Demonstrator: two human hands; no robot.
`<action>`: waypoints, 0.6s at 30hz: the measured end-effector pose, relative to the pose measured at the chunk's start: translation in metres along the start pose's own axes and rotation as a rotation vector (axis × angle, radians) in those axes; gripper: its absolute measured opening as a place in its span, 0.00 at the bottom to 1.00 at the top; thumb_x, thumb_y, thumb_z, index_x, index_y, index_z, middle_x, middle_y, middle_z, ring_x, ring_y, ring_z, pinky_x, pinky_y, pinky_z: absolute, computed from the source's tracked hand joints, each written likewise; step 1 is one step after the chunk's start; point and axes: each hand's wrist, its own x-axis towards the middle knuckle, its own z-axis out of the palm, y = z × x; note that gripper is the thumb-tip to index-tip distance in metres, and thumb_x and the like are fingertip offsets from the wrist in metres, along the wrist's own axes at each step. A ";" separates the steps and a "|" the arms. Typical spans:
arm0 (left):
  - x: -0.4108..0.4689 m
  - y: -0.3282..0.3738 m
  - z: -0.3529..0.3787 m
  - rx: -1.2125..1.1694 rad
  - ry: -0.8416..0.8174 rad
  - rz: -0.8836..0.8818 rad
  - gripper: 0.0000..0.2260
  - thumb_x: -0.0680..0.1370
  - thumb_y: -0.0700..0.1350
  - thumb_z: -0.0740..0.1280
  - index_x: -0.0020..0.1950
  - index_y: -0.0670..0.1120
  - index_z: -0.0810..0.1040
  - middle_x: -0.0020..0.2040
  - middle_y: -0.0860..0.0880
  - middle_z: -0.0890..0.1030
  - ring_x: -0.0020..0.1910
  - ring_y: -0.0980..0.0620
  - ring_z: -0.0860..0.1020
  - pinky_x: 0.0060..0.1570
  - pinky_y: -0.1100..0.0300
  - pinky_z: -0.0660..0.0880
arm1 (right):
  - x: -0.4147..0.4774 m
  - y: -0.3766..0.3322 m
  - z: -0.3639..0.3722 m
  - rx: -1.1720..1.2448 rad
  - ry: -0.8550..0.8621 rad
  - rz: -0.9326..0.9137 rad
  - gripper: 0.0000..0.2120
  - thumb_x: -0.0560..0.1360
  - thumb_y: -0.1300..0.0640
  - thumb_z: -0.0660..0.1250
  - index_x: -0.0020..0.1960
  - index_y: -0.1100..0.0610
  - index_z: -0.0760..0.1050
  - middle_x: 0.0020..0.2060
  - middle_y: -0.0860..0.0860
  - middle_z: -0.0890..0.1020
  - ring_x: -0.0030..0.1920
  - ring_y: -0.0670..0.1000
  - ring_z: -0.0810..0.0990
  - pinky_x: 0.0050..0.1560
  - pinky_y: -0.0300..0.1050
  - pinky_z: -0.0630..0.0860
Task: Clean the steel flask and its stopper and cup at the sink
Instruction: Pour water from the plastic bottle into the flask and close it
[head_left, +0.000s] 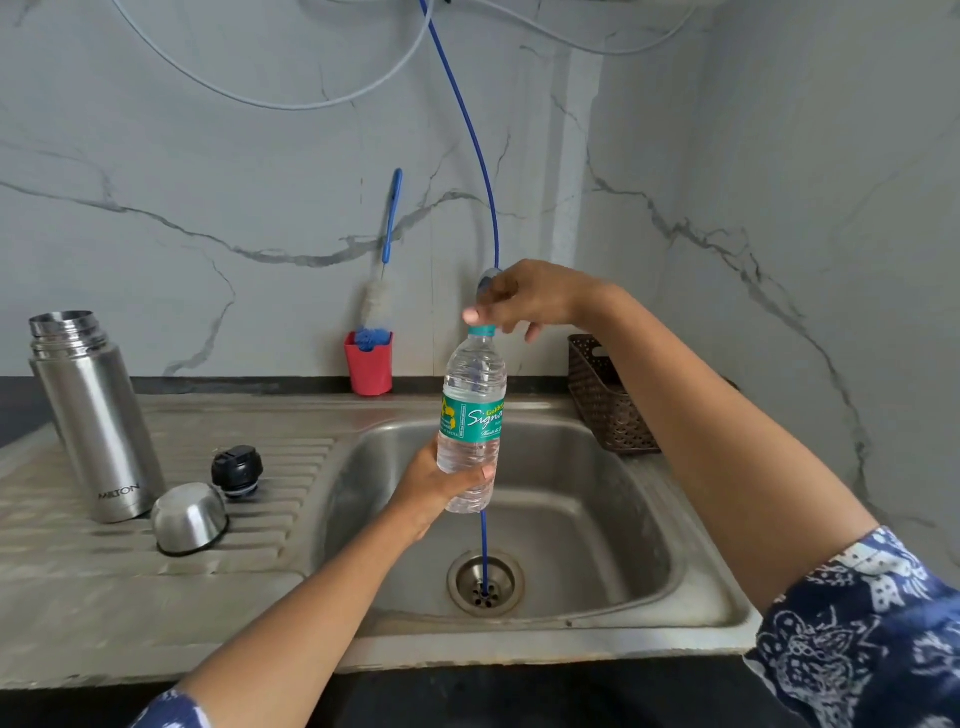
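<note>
**Over the sink basin: a water bottle held upright in two hands**

At the bottom edge of the frame, two forearms in blue-and-white patterned sleeves (857, 639) reach forward across the steel sink (701, 597). Low in the basin lies the round drain (485, 582), and a thin blue tube (470, 135) ends in it.

Above the drain, the left hand (441, 483) grips the lower part of a clear plastic water bottle (472, 410) with a teal label, its fingers wrapped round the body. The bottle stands upright, clear of the basin floor. At its top, the right hand (524, 299) comes down from above, with fingers and thumb curled to pinch the teal cap (480, 330). The blue tube passes behind this hand and the bottle.

Left of centre, on the ribbed drainboard (156, 587), the steel cup (189, 517) rests mouth down. The black stopper (237, 470) sits just beside it, towards the wall. The steel flask (93, 415) stands upright at the far left, uncapped, close to the cup.

Against the marble-patterned wall (208, 182), at centre, a red holder (370, 369) carries a blue-handled bottle brush (387, 244). A brown woven basket (605, 410) sits at the basin's right rear corner. Pale tubes (260, 98) loop across the top of the frame.
</note>
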 end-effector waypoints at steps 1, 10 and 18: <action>0.000 0.001 0.000 -0.005 0.017 0.007 0.21 0.62 0.41 0.78 0.53 0.46 0.78 0.43 0.50 0.85 0.44 0.52 0.83 0.42 0.62 0.78 | 0.002 -0.005 0.001 -0.081 0.075 0.031 0.27 0.73 0.37 0.64 0.53 0.60 0.79 0.40 0.50 0.81 0.40 0.47 0.79 0.37 0.38 0.76; 0.000 -0.001 -0.007 0.009 0.092 0.005 0.17 0.67 0.36 0.77 0.51 0.49 0.77 0.41 0.53 0.84 0.41 0.56 0.83 0.40 0.63 0.76 | 0.013 -0.024 0.006 -0.280 -0.035 0.023 0.16 0.77 0.47 0.65 0.57 0.58 0.77 0.47 0.53 0.81 0.45 0.53 0.81 0.37 0.37 0.76; 0.001 -0.003 -0.007 0.062 0.090 0.015 0.17 0.69 0.35 0.75 0.51 0.51 0.77 0.40 0.55 0.84 0.40 0.59 0.83 0.38 0.67 0.76 | 0.016 -0.030 0.000 -0.284 0.052 0.102 0.27 0.76 0.36 0.58 0.50 0.59 0.79 0.40 0.54 0.81 0.34 0.48 0.77 0.34 0.38 0.72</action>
